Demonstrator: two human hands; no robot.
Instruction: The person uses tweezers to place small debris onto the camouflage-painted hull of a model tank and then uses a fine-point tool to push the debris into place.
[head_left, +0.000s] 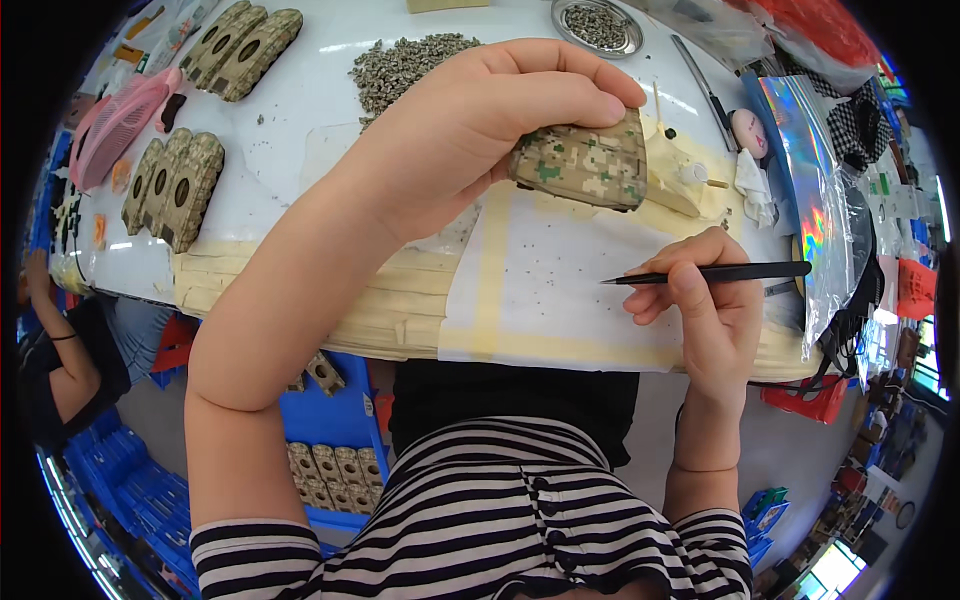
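Observation:
My left hand [470, 115] is closed around a camouflage-patterned shell part [590, 160], holding it tilted above the far side of a white sheet [560, 300]. Its fingers curl over the part's top edge, and the part's other side is hidden. Between thumb and fingers of my right hand [718, 310] lies a pair of black tweezers [745, 272]. The tips point left over the sheet, apart from the shell part. Tiny dark specks are scattered on the sheet below.
A heap of small metal pieces [400, 75] lies beyond my left hand, with more in a round metal dish [632, 38]. Camouflage shells [185, 190] and a pink basket [120, 130] sit at left. A shiny bag [795, 190] lies at right. Another person's arm [70, 350] shows far left.

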